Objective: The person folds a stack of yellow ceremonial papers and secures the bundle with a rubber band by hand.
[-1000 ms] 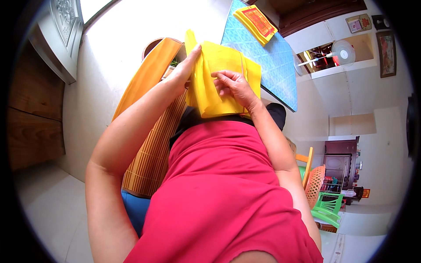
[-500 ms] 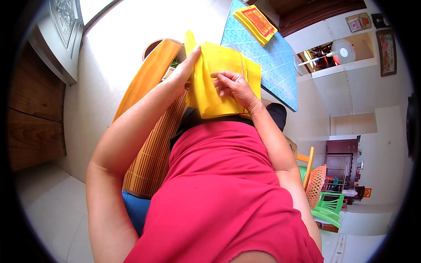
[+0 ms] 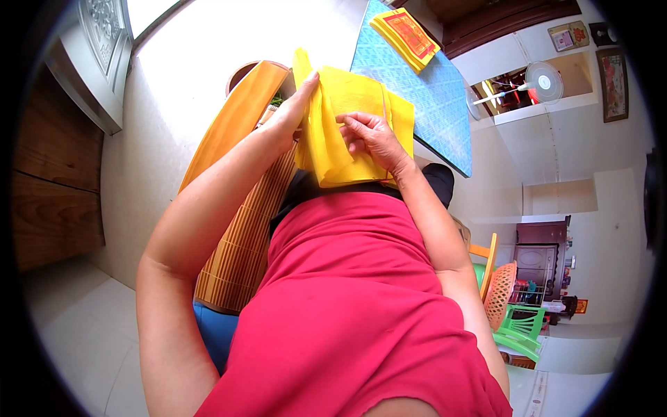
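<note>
A thick stack of yellow paper [image 3: 361, 94] rests on my lap, its sheets partly fanned at the left. My left hand [image 3: 295, 111] is closed around the stack's left edge, thumb on top and the other fingers mostly hidden. Over the middle of the stack, my right hand [image 3: 374, 141] has its fingers curled, with thumb and forefinger pinched at the edge of a raised yellow fold. A thin strip or band [image 3: 385, 101] runs along the paper's right part. On the blue table [image 3: 438, 118] beyond lies another yellow paper stack with a red printed panel [image 3: 410, 38].
An orange board [image 3: 233, 118] and a slatted bamboo surface [image 3: 240, 243] lie along my left side. At the right are a pink woven basket [image 3: 500, 295], a green plastic chair [image 3: 521, 326] and a fan [image 3: 543, 82]. A carved door [image 3: 97, 62] stands far left.
The fingertips of my right hand have shifted very slightly to the right over the paper. My left hand and the stack stay in place.
</note>
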### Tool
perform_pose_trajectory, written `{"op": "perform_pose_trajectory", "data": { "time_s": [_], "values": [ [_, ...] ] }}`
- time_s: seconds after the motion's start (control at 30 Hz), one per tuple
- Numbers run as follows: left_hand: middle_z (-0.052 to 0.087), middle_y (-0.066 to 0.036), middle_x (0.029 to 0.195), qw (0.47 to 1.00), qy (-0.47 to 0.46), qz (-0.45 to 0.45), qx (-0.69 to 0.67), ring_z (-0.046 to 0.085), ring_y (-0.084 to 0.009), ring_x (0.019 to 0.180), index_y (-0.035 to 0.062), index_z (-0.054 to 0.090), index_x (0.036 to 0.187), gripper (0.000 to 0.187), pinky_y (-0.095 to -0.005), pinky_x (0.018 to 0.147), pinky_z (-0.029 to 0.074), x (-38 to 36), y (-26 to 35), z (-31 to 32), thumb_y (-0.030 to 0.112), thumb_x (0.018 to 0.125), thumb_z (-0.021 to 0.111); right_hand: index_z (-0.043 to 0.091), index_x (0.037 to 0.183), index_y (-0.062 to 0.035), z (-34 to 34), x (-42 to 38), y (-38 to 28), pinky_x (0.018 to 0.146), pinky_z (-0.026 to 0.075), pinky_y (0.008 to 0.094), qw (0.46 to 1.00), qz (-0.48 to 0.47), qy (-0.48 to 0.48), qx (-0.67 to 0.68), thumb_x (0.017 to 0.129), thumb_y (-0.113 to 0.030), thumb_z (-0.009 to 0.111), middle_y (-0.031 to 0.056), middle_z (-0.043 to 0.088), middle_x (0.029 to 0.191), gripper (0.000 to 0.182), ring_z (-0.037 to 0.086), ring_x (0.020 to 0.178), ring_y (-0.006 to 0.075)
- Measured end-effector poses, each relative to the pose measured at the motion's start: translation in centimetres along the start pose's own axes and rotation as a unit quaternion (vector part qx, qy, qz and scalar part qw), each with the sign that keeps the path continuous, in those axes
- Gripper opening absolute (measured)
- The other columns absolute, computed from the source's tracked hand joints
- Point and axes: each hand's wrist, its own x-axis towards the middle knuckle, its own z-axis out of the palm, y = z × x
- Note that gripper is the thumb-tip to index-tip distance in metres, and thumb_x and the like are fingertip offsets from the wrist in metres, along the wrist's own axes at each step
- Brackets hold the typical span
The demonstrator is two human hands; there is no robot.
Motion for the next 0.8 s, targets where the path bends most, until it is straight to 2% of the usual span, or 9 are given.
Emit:
{"op": "perform_pose_trajectory", "data": {
  "time_s": [0.3,0.4,0.8],
  "values": [
    [0.063,-0.007,0.1,1.0,-0.003,0.014,-0.007,0.06,-0.0155,0.081,0.0108,0.059,0.118,0.077,-0.0288,0.071,0.049,-0.6,0.3,0.3,0.076,0.079,0.048,0.064,0.113,-0.0014,0.4,-0.1,-0.5,0.058,0.051,0.0182,1.0,0.004,0.0,0.009,0.096,-0.023,0.057,0.0016,0.065,0.084,0.028,0.06,0.067,0.0066],
    [0.057,-0.012,0.123,0.999,-0.034,0.001,-0.018,0.054,-0.0237,0.107,0.0099,0.048,0.134,0.083,-0.0366,0.089,0.041,-0.7,0.5,0.0,0.073,0.081,0.05,0.064,0.114,-0.0015,0.2,-0.1,-0.4,0.059,0.051,0.0183,1.0,0.004,-0.003,0.008,0.096,-0.023,0.056,0.0021,0.065,0.085,0.029,0.06,0.069,0.0067],
    [0.055,-0.014,0.127,0.998,-0.047,0.012,-0.035,0.051,-0.0257,0.115,0.007,0.046,0.135,0.081,-0.041,0.098,0.037,-1.2,0.7,0.1,0.07,0.084,0.049,0.064,0.111,-0.0028,0.4,0.1,-0.2,0.058,0.05,0.0195,1.0,-0.002,0.001,0.001,0.096,-0.022,0.057,0.0007,0.065,0.084,0.026,0.06,0.07,0.0057]
  ]
}}
